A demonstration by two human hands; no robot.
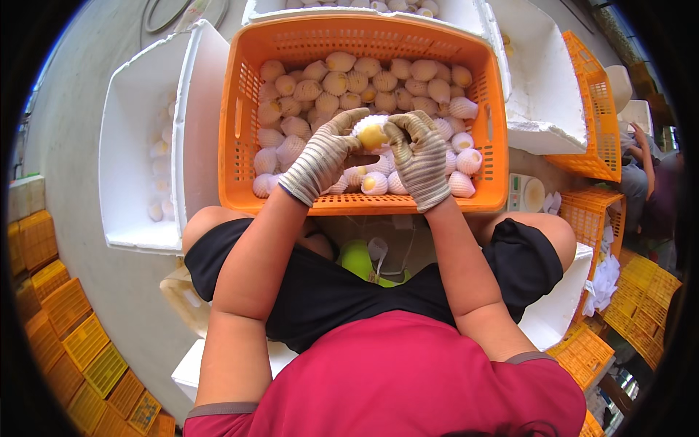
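A white foam box [138,146] sits at the left, beside the orange crate [233,146] of foam-netted fruit. Over the crate, the gloved left hand [324,154] closes on the left side of a yellow fruit [373,135] in its white foam net, while the gloved right hand [421,156] grips its right side; the fruit lies between both hands.

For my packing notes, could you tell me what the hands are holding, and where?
Both gloved hands, left hand and right hand, hold one yellow fruit by its sides, at its white foam net sleeve, above the orange crate.
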